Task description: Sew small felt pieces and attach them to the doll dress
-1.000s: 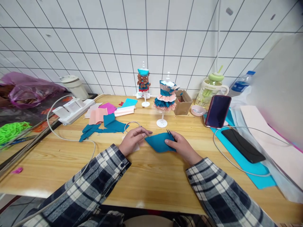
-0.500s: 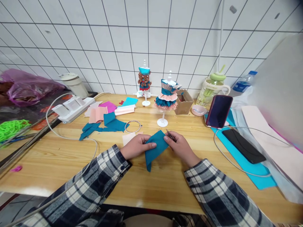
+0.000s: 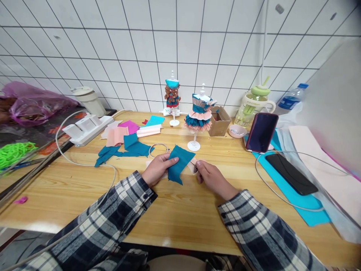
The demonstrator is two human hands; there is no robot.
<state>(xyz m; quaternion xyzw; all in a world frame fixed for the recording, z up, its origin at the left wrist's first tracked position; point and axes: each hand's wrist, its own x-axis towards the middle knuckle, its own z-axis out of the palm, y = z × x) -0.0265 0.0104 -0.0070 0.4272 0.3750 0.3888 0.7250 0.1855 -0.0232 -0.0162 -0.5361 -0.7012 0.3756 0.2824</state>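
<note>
My left grip point(image 3: 158, 168) pinches a loose teal piece point(image 3: 179, 162), my right grip point(image 3: 213, 176) a thin tool point(image 3: 193, 164); centre-frame, the dress form point(image 3: 198, 117) already wears ruffles.

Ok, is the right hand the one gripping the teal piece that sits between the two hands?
No, the left hand pinches the teal piece, while the right hand holds a thin tool.

Open wood on the table point(image 3: 180, 220), lower centre, dressed stand point(image 3: 197, 116) blocking straight ahead, mid-frame, bare lane to its right, propped phone point(image 3: 261, 132) walling off that side, pale cable point(image 3: 93, 165) looping across centre left
</note>
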